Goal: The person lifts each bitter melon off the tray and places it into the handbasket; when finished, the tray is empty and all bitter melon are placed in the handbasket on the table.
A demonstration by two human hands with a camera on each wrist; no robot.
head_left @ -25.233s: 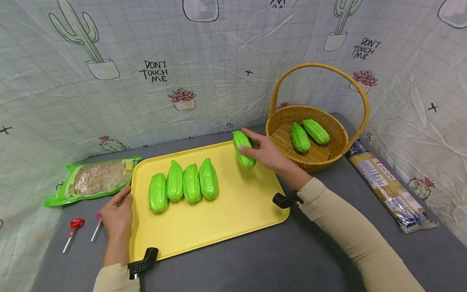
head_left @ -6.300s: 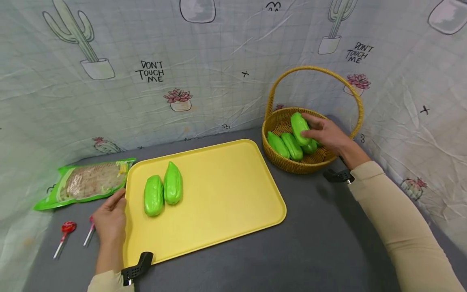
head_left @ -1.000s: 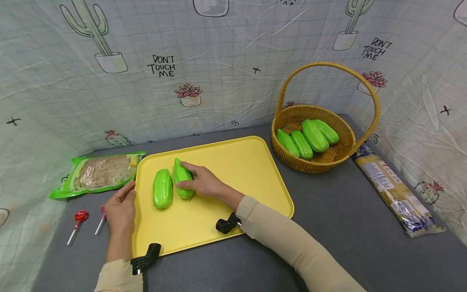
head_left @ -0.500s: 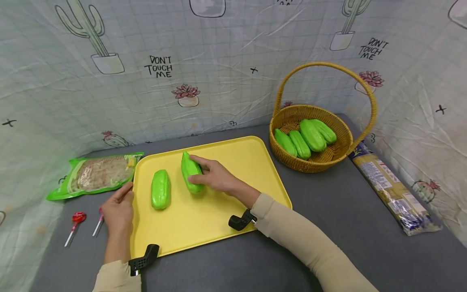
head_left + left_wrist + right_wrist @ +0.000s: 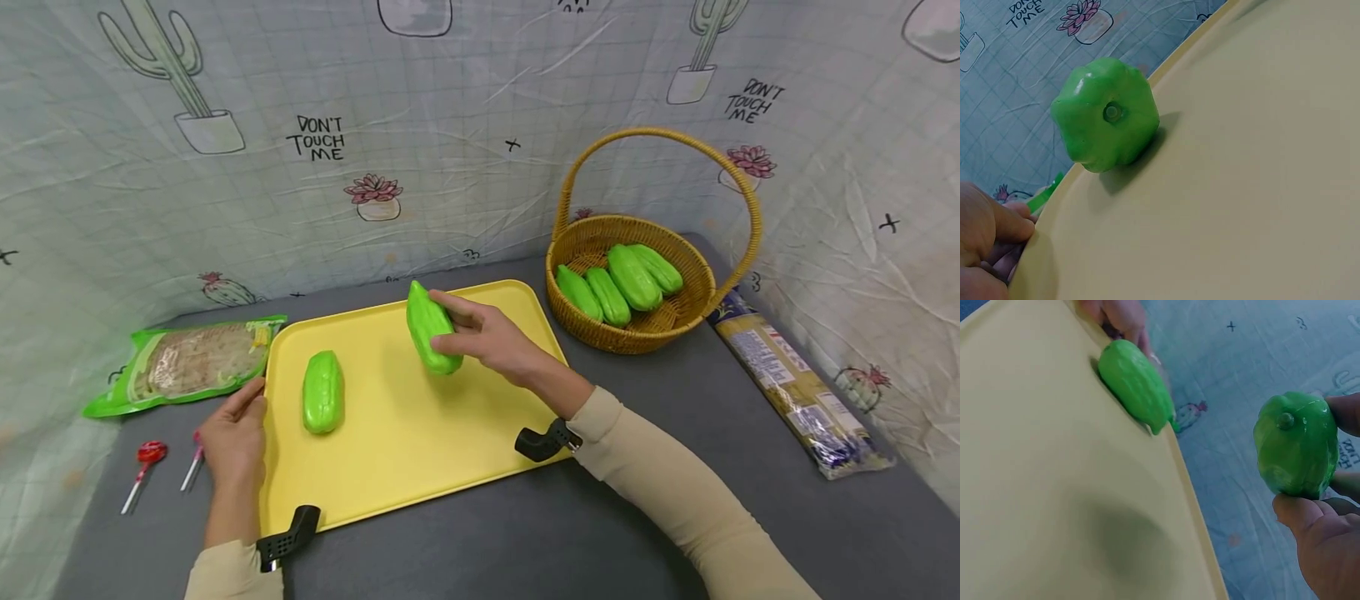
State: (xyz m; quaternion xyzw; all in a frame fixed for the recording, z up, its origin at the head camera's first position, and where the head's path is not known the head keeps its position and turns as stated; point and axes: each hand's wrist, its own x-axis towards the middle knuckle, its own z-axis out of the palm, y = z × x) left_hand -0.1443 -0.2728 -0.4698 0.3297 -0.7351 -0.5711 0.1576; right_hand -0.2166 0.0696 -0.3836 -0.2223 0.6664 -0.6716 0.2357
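Fingers of my right hand [image 5: 491,337] curled round a green chayote [image 5: 431,328] above the yellow tray [image 5: 420,450], left hand [image 5: 232,433] relaxed, touching the tray's edge

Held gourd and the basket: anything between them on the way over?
In the head view, only bare yellow tray and a strip of grey tabletop lie between the gourd in the right hand and the basket.

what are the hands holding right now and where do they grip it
The right hand grips a green chayote around its middle, thumb and fingers on opposite sides, lifted above the yellow tray. The left hand holds nothing; it rests at the tray's left edge.
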